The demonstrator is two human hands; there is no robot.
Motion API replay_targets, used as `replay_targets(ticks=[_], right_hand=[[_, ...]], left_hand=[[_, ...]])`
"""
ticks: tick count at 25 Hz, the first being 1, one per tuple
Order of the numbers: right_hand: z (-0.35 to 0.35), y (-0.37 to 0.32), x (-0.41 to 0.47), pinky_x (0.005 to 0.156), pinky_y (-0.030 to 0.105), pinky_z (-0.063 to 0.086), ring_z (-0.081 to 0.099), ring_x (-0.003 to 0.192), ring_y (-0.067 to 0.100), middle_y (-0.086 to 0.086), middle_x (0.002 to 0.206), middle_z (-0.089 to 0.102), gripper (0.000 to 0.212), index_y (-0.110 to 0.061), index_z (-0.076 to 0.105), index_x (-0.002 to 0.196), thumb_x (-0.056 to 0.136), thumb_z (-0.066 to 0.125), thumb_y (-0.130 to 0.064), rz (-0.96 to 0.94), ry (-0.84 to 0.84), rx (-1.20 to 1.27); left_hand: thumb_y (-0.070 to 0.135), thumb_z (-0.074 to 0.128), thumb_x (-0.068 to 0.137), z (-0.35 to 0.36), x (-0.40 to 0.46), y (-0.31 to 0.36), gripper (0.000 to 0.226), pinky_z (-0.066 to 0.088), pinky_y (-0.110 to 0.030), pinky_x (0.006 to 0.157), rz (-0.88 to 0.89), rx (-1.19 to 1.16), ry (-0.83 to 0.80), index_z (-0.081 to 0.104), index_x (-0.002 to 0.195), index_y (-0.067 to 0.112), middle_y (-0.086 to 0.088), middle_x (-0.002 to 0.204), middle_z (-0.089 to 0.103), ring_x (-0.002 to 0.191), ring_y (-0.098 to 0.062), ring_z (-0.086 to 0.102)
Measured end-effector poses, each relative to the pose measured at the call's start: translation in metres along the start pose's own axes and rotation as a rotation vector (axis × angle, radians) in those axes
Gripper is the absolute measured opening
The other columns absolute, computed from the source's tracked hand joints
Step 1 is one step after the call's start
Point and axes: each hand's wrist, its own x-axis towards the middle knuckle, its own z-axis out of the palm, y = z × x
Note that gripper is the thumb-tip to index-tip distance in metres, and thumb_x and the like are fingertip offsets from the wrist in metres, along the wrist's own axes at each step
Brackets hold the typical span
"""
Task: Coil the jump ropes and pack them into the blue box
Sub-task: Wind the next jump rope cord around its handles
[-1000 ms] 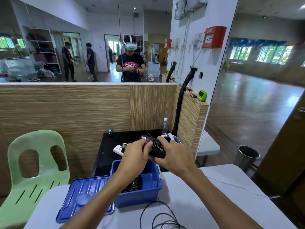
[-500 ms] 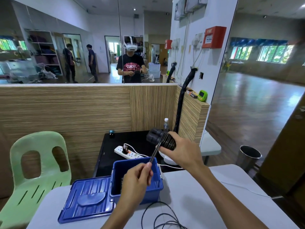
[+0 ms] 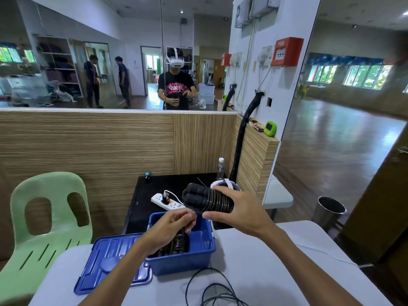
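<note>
R hand (image 3: 240, 214) grips black coiled jump-rope bundle (image 3: 208, 199) above open blue plastic box (image 3: 187, 259); L hand (image 3: 174, 226) pinches rope tail. Risk: tail slips, wraps spring loose; slack cord (image 3: 212, 290) at table's near edge may snag.

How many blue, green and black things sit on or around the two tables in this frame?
Blue: 2, the blue box and its lid.
Green: 2, the chair and the small timer on the ledge.
Black: 2, the coiled jump rope in the right hand, and the loose rope on the white table.
Total: 6.
</note>
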Motion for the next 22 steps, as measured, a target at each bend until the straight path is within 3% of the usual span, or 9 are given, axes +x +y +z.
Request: replay_targets(ticks=[3, 6, 9, 11, 13, 16, 19, 22], right_hand=[[-0.008, -0.001, -0.004, 0.076, 0.019, 0.05, 0.06, 0.084, -0.001, -0.017, 0.091, 0.064, 0.064, -0.045, 0.056, 0.123, 0.069, 0.066, -0.078, -0.033, -0.137, 0.083], [-0.01, -0.003, -0.007, 0.076, 0.019, 0.049, 0.06, 0.084, -0.001, -0.017, 0.091, 0.065, 0.066, -0.044, 0.056, 0.123, 0.069, 0.063, -0.08, -0.125, -0.289, -0.002], [-0.007, -0.009, -0.008, 0.075, 0.026, 0.05, 0.06, 0.081, 0.003, -0.014, 0.089, 0.066, 0.067, -0.041, 0.055, 0.12, 0.069, 0.057, -0.084, -0.225, -0.359, -0.147], [-0.001, -0.015, -0.01, 0.072, 0.027, 0.048, 0.057, 0.077, 0.003, -0.014, 0.086, 0.065, 0.062, -0.041, 0.055, 0.117, 0.071, 0.055, -0.083, -0.306, -0.383, -0.249], [0.005, -0.019, -0.012, 0.07, 0.03, 0.047, 0.059, 0.079, 0.008, -0.011, 0.089, 0.066, 0.065, -0.04, 0.053, 0.122, 0.073, 0.052, -0.084, -0.321, -0.38, -0.326], [0.012, -0.021, -0.011, 0.065, 0.032, 0.035, 0.061, 0.084, 0.019, -0.002, 0.095, 0.068, 0.074, -0.033, 0.051, 0.129, 0.076, 0.048, -0.084, -0.242, -0.33, -0.465], [0.019, -0.025, -0.007, 0.059, 0.031, 0.032, 0.062, 0.077, 0.02, -0.002, 0.087, 0.067, 0.07, -0.031, 0.054, 0.12, 0.076, 0.046, -0.084, -0.144, -0.244, -0.547], [0.024, -0.027, 0.001, 0.057, 0.03, 0.036, 0.065, 0.079, 0.021, -0.003, 0.087, 0.068, 0.069, -0.032, 0.051, 0.119, 0.075, 0.045, -0.085, -0.026, -0.091, -0.563]], left_hand=[[0.02, 0.052, 0.099, -0.01, 0.006, 0.007, 0.024, 0.037, -0.031, 0.072, -0.009, 0.069, -0.109, 0.059, 0.077, 0.014, 0.001, 0.069, 0.05, 0.068, -0.014, 0.043], [0.006, 0.057, 0.094, -0.029, 0.012, 0.029, 0.011, 0.046, -0.027, 0.07, -0.031, 0.137, -0.37, 0.063, 0.084, 0.006, 0.004, 0.075, 0.063, 0.072, -0.008, 0.055], [0.02, 0.058, 0.089, -0.043, 0.033, 0.05, 0.017, 0.041, -0.03, 0.066, 0.026, 0.767, -0.527, 0.064, 0.079, 0.007, 0.0, 0.07, 0.057, 0.065, -0.011, 0.048], [0.027, 0.062, 0.089, -0.044, 0.041, 0.067, 0.018, 0.043, -0.031, 0.071, -0.035, 0.967, -0.597, 0.07, 0.087, 0.012, -0.003, 0.078, 0.066, 0.071, -0.017, 0.056], [0.034, 0.06, 0.091, -0.039, 0.042, 0.081, 0.021, 0.042, -0.03, 0.071, -0.105, 1.075, -0.654, 0.072, 0.085, 0.018, 0.002, 0.082, 0.069, 0.075, -0.013, 0.058], [0.043, 0.053, 0.093, -0.027, 0.041, 0.095, 0.028, 0.04, -0.028, 0.07, -0.132, 1.341, -0.525, 0.071, 0.081, 0.025, 0.012, 0.084, 0.065, 0.076, -0.005, 0.056], [0.038, 0.046, 0.098, -0.005, 0.036, 0.102, 0.03, 0.04, -0.033, 0.068, -0.078, 1.697, -0.273, 0.067, 0.1, 0.017, -0.003, 0.101, 0.064, 0.096, -0.026, 0.064], [0.025, 0.044, 0.101, 0.012, 0.031, 0.099, 0.021, 0.037, -0.032, 0.066, -0.047, 1.766, 0.004, 0.06, 0.107, 0.014, -0.004, 0.108, 0.064, 0.1, -0.027, 0.064]])
